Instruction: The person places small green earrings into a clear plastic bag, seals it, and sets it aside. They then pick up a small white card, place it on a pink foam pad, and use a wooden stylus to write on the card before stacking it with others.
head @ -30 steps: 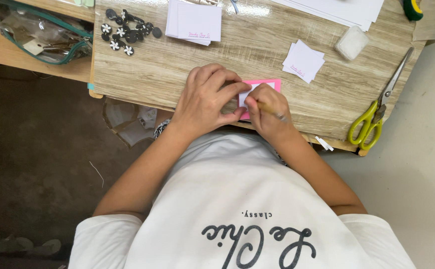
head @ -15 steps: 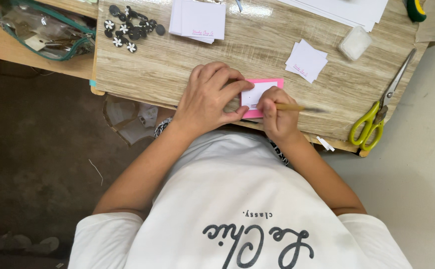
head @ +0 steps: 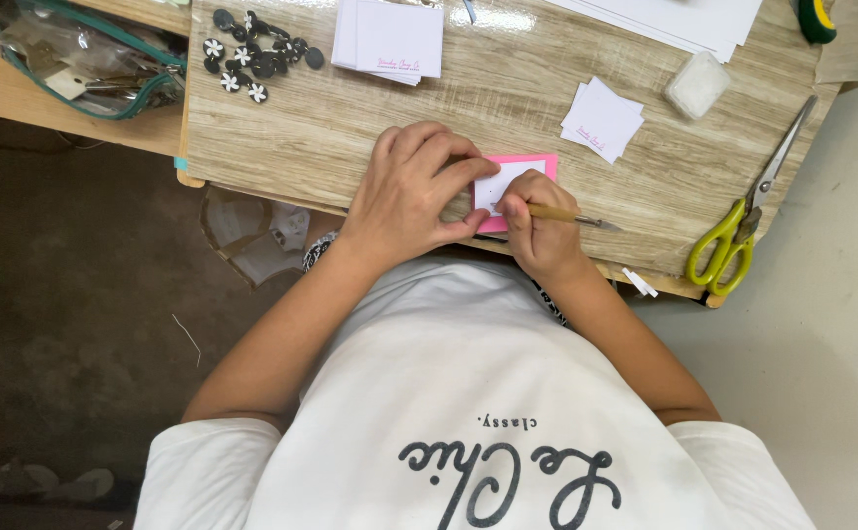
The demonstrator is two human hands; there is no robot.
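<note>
1. A clear pouch (head: 85, 69) with a teal zip lies on the lower shelf beyond the table's (head: 350, 128) left edge.
2. A cluster of dark buttons (head: 257, 54), some with white flowers, sits near the far left corner.
3. A stack of white cards (head: 395, 39) lies just right of the buttons, at the far edge.
4. My left hand (head: 414, 196) lies flat near the near edge, fingers spread over the left part of the pink card (head: 527, 167), pinning it down; it presses rather than clasps.
5. The pink card lies at the near edge, a smaller white card (head: 504, 185) on top of it, both partly hidden by my hands.
6. My right hand (head: 537, 236) is clenched round a thin wooden-handled tool (head: 571, 217); the handle juts out to the right, and the working end is hidden at the white card.
7. A loose pile of small white cards (head: 601, 120) lies right of the pink card, towards the far edge.
8. A small clear box (head: 696, 85) sits just right of that pile.
9. Large white sheets (head: 684, 15) overlap the far edge.
10. Green-handled scissors (head: 743, 221) lie along the right edge, handles at the near right corner.
</note>
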